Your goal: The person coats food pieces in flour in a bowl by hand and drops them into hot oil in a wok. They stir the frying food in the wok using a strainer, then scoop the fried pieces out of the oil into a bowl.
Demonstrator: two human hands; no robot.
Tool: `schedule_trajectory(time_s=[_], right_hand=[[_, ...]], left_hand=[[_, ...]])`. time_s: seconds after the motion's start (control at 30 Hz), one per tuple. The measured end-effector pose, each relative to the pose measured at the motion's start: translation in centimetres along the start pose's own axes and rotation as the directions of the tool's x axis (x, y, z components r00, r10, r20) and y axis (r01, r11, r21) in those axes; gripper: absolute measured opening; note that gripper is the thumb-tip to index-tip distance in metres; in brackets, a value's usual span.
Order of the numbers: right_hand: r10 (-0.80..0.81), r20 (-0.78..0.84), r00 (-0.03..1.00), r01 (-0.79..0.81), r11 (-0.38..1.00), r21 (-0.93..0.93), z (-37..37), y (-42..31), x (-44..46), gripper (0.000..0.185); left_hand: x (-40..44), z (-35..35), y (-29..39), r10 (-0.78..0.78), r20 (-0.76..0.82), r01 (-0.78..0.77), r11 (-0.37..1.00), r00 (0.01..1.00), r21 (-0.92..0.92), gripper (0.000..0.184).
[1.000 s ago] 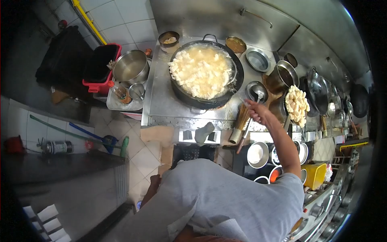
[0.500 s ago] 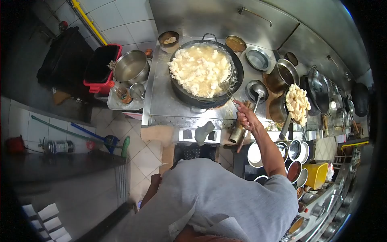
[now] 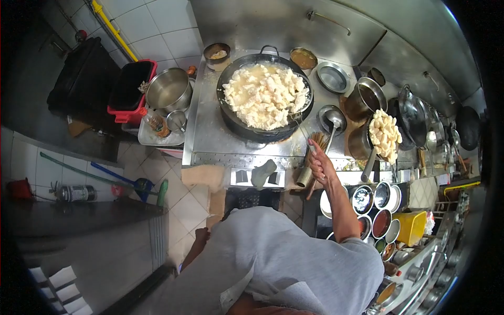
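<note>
Our metal surface (image 3: 202,131) bears 1 wok (image 3: 228,113) of pale pieces (image 3: 265,97). Our right hand (image 3: 321,165) has its fingers closed round a skimmer (image 3: 297,118), dipped inside; our left hand's (image 3: 201,234) grip we cannot tell.

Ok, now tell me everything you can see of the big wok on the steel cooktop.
The wok is wide, round, deep and dark, seemingly blackened metal, with a loop handle on its far side. It sits roughly level on the steel cooktop. Pale, lumpy pieces heap across most of it, in cloudy, yellowish liquid. A metal tool, held in the right hand, reaches in at its near right edge. Its bottom is hidden.
</note>
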State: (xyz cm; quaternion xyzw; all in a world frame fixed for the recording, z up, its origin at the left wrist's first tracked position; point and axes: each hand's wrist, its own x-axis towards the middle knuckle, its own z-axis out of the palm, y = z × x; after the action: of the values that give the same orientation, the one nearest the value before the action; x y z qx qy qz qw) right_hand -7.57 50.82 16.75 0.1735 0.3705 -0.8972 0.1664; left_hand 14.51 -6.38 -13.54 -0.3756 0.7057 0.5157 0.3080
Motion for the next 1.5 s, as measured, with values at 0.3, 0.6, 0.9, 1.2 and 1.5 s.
schedule_trajectory(time_s=[0.3,0.6,0.9,1.2,1.5], right_hand=[[-0.059,-0.095,0.994,0.051,0.995,-0.081,0.9,-1.7,-1.9,0.052],[-0.201,-0.324,0.924,-0.005,0.843,-0.538,3.8,-4.5,-0.8,0.059],[-0.482,-0.170,0.859,0.022,0.368,-0.930,0.8,-2.4,4.5,0.056],[-0.635,0.107,0.765,0.088,-0.062,-0.994,4.3,-2.2,0.0,0.056],[-0.580,-0.060,0.812,0.014,0.122,-0.992,8.3,-3.8,-2.9,0.055]], left_hand=[[0.2,-0.5,1.9,0.244,0.060,-0.248,0.967,0.968,0.058,0.020],[2.0,-0.1,1.8,0.167,0.074,-0.176,0.976,0.983,0.131,0.019],[3.0,0.3,0.7,0.107,0.083,-0.120,0.978,0.991,0.168,0.018],[3.8,0.3,-2.7,0.323,0.024,-0.287,0.804,0.946,0.520,0.014],[4.1,-0.5,-1.2,0.359,0.184,-0.393,0.693,0.915,0.604,0.014]])
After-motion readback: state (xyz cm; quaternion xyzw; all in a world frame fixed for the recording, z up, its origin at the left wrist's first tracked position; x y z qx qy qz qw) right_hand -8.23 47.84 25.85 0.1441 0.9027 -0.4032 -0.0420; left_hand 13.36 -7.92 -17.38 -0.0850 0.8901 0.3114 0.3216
